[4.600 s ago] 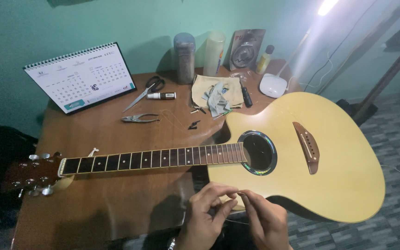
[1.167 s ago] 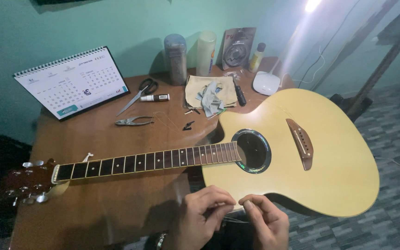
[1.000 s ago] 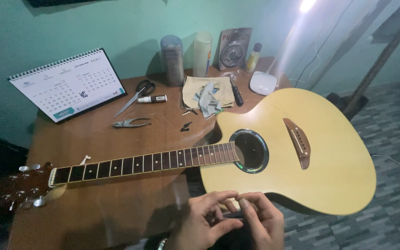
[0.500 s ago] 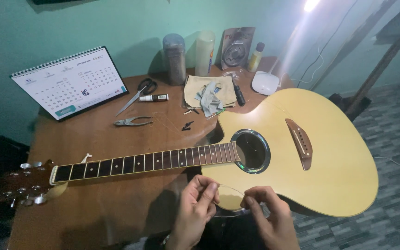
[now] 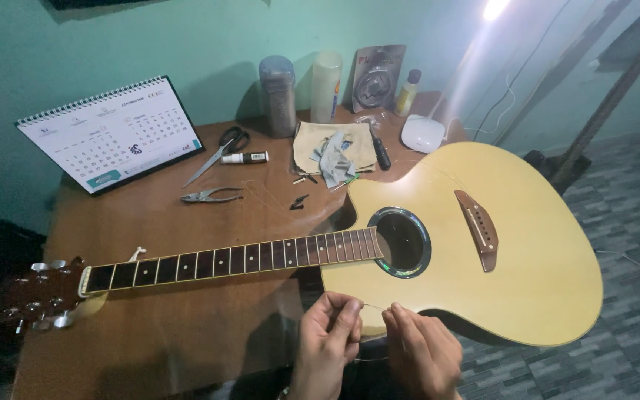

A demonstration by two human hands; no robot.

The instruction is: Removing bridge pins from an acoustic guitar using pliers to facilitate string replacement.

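An acoustic guitar [image 5: 527, 244] with a pale yellow top lies face up across a brown wooden table [image 5: 150, 326], headstock [image 5: 38, 296] at the left. No strings show on its neck [image 5: 231, 261]. Below the guitar body, my left hand [image 5: 327, 348] and my right hand [image 5: 424, 355] pinch a thin guitar string [image 5: 373, 307] between thumb and fingers, a short stretch running between them and a loop hanging beneath.
On the table behind the neck lie pliers [image 5: 209, 195], scissors [image 5: 220, 148], a white marker [image 5: 244, 157], a cloth [image 5: 335, 148] and small bridge pins [image 5: 299, 200]. A desk calendar [image 5: 112, 133], two cylindrical containers [image 5: 278, 95], a small bottle [image 5: 407, 92] and a white lamp base [image 5: 424, 133] stand at the back.
My hands were pressed together over the coiled string; now they sit slightly apart with a short length of string stretched between them. The guitar has not moved.
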